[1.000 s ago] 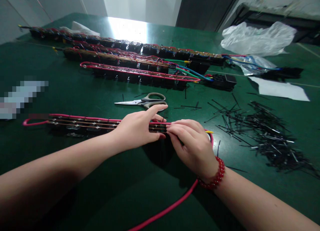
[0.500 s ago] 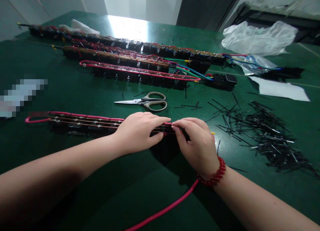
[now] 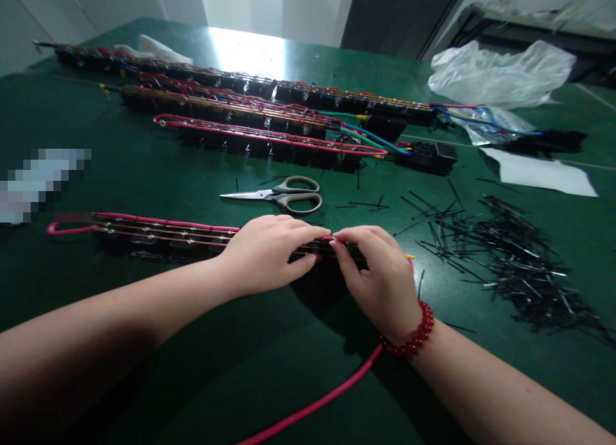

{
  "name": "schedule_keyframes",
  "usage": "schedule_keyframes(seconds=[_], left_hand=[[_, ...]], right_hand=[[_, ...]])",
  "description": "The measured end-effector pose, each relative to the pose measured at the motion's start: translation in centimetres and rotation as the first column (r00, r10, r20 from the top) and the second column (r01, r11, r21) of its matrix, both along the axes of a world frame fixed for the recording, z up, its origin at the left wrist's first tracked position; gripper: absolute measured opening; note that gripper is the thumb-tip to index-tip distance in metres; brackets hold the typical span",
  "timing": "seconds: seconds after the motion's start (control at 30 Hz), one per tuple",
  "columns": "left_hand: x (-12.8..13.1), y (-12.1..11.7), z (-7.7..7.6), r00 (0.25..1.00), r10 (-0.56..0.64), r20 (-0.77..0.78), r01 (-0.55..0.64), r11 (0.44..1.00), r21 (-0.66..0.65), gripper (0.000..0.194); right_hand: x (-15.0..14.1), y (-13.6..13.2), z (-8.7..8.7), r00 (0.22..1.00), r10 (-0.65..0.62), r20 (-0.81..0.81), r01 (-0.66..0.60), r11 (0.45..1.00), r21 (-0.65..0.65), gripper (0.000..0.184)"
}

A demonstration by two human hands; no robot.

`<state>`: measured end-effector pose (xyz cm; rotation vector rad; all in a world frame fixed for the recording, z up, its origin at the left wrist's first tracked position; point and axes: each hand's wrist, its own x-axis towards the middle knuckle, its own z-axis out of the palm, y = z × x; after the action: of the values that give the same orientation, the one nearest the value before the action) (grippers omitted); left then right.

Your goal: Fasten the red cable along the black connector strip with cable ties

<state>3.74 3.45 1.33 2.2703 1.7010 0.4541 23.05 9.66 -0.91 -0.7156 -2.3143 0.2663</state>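
Note:
A long black strip assembly (image 3: 166, 247) with copper-coloured rails lies across the near table, and a red cable (image 3: 163, 221) runs along its far upper edge, looping at the left end. My left hand (image 3: 267, 252) is wrapped over the strip, fingers on the far side and thumb on the near side. Close to its fingertips, my right hand (image 3: 382, 275) pinches at the cable with thumb and forefinger; whatever small thing is between them is hidden. A red bead bracelet (image 3: 416, 336) circles my right wrist. Under that wrist, a thick red cable (image 3: 317, 403) trails toward the near edge.
Scissors (image 3: 283, 195) lie just beyond the strip. Many loose black cable ties (image 3: 520, 259) are heaped at the right. Several wired strip assemblies (image 3: 269, 137) lie farther back. A clear plastic bag (image 3: 500, 73) and white paper (image 3: 543, 172) sit at the back right.
Both hands stay almost in place. The fingertips of my right hand have shifted very slightly at the red cable, close to my left forefinger.

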Motion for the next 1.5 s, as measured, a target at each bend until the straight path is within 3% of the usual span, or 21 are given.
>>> schedule_keyframes(seconds=[1.07,1.3,1.5], left_hand=[[-0.09,-0.01,-0.04,1.000,-0.022,-0.003,0.022,1.000,-0.002,0.039],[-0.06,-0.01,0.05,0.999,0.045,0.029,-0.044,0.998,-0.036,0.046],[-0.05,-0.02,0.35,0.998,0.044,0.047,-0.041,0.998,-0.051,0.032]], right_hand=[[0.02,0.15,-0.19,0.999,0.034,0.009,-0.034,0.999,-0.003,0.004],[-0.04,0.17,0.08,0.999,0.045,0.021,-0.045,0.998,-0.032,0.005],[0.01,0.10,0.13,0.999,0.033,0.010,-0.033,0.998,-0.058,0.005]])
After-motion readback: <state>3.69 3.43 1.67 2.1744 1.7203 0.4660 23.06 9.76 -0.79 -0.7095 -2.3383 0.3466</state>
